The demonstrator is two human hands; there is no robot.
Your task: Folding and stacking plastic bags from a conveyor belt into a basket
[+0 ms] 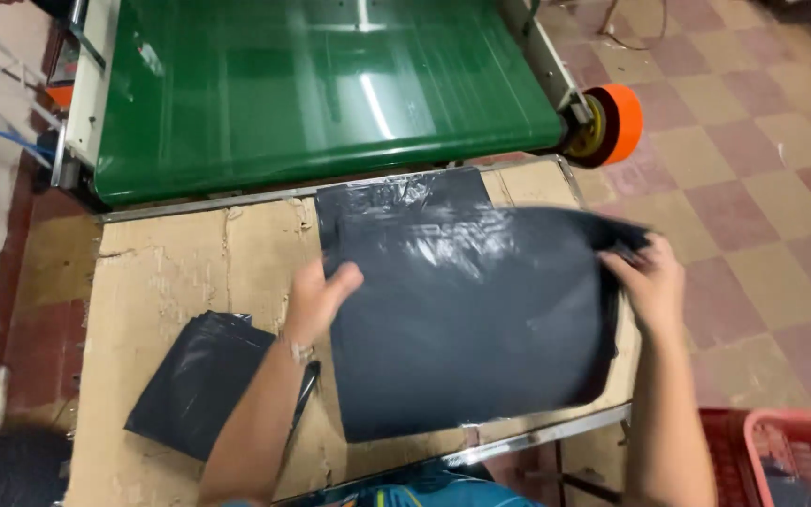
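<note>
A stack of flat black plastic bags (466,319) lies mid-frame on the cardboard-covered table (171,282). The left hand (316,296) presses spread fingers on the stack's left edge; the right hand (645,282) pinches its right edge, seemingly lifting the top sheet. A folded bundle (194,380) already sits lower left, so folding looks partly done. The green conveyor (321,89) fills the top

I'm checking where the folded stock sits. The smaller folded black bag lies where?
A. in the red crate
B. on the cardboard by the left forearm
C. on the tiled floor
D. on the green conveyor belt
B: the folded black bag lies on the cardboard, beside the left forearm.
</note>
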